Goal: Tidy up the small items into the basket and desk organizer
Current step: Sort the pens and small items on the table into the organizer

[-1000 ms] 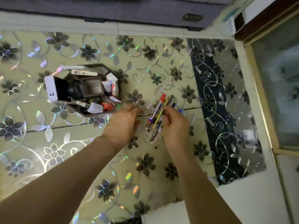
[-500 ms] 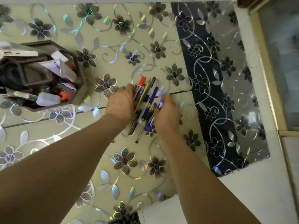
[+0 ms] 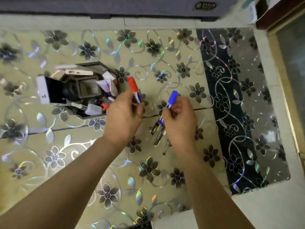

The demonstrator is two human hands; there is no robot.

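Note:
A dark brown desk organizer point(image 3: 92, 66) stands left of centre on the flower-patterned surface, with tubes, a phone, a white power bank and small items in its compartments. My left hand point(image 3: 123, 116) grips a red-capped marker point(image 3: 134, 88) just to the right of the organizer, cap pointing up. My right hand point(image 3: 179, 119) is closed on a blue-capped marker point(image 3: 171, 99) together with a bundle of other pens point(image 3: 158, 131), whose lower ends stick out below the fingers. No basket is in view.
The patterned mat point(image 3: 148, 162) turns dark at the right point(image 3: 231, 113) and ends at a white ledge point(image 3: 272, 90). A grey fabric edge point(image 3: 115, 7) runs along the top. A framed glass panel point(image 3: 293, 63) stands far right.
The pens lay bunched between both hands. Now the left hand has taken the red-capped marker apart from the bundle toward the organizer; the right hand keeps the rest.

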